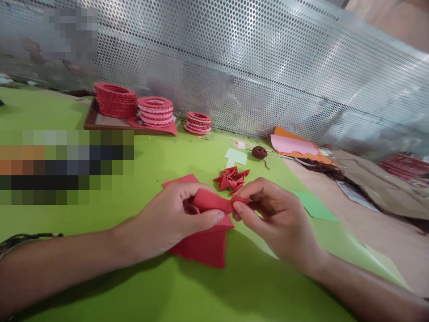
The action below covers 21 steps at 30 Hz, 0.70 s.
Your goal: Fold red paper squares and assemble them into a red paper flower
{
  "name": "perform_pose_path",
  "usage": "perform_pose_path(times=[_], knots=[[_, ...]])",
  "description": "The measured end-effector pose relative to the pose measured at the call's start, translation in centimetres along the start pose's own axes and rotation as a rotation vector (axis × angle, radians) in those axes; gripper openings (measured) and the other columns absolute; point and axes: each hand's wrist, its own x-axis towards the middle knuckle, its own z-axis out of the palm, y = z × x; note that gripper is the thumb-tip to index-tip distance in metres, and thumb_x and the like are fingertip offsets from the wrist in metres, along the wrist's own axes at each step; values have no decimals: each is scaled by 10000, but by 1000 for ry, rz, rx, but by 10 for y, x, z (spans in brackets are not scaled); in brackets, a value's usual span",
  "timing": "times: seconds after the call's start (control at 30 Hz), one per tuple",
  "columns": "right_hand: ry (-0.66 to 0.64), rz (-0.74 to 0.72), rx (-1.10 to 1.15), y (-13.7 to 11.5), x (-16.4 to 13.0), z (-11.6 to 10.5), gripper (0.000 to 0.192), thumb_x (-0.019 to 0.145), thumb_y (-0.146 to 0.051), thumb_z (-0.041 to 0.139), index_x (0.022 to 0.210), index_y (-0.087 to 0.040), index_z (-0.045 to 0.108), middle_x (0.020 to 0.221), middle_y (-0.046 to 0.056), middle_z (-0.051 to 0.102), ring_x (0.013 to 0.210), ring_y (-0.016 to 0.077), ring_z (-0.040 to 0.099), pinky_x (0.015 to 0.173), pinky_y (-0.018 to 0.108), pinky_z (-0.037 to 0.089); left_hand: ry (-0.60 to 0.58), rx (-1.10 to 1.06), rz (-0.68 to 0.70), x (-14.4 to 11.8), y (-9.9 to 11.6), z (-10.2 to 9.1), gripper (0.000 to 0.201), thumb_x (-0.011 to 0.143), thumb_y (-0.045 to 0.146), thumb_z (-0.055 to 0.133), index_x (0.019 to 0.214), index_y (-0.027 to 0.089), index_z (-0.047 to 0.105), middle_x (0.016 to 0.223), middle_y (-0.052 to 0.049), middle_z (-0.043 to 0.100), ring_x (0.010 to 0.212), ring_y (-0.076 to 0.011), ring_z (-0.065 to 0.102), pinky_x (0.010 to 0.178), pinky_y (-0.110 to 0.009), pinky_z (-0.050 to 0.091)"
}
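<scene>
Between my two hands is a small piece of folded red paper (211,200). My left hand (167,214) is closed on its left part, thumb along the lower edge. With thumb and fingertips, my right hand (278,219) pinches the pointed right end. Under my hands, red paper sheets (204,250) lie on the green table surface (134,286), partly covered by my left hand. Just beyond the held paper sits a spiky folded red paper star (231,179).
Stacks of red rings (115,100) and of pink and red rings (156,112) stand on a brown tray (90,117). A smaller ring stack (197,123), a brown yarn ball (259,152) and coloured paper (295,145) lie before a perforated metal screen (234,53).
</scene>
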Motion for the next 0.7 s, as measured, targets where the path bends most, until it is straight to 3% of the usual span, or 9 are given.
perform_pose_path(times=[0.27, 0.5, 0.63, 0.7], knots=[[-147, 120, 59, 0, 6, -4, 34, 749, -131, 591, 727, -113, 609, 627, 7, 618, 546, 70, 562, 493, 155, 463, -12, 138, 11, 0, 1, -4, 95, 695, 254, 584, 687, 160, 589, 649, 0, 609, 590, -144, 561, 515, -224, 425], [-81, 108, 158, -2, 5, -2, 76, 760, -140, 591, 688, -116, 593, 589, 5, 623, 537, 70, 605, 495, 139, 496, -41, 73, 23, 2, -2, -5, 180, 700, 318, 621, 787, 162, 627, 754, -24, 665, 690, -183, 594, 608, -269, 451], [-102, 128, 153, 0, 4, 0, 73, 770, -125, 574, 698, -125, 561, 604, 3, 620, 544, 74, 619, 507, 143, 512, 21, 219, 73, 2, -1, -5, 179, 737, 332, 577, 749, 162, 631, 721, -17, 662, 654, -175, 581, 586, -262, 430], [-175, 170, 165, 2, 4, 0, 57, 781, -126, 556, 727, -131, 538, 631, 6, 627, 561, 85, 630, 524, 166, 526, 39, 335, 127, 1, 2, -5, 174, 772, 321, 535, 716, 169, 598, 688, 4, 632, 638, -155, 558, 579, -244, 413]])
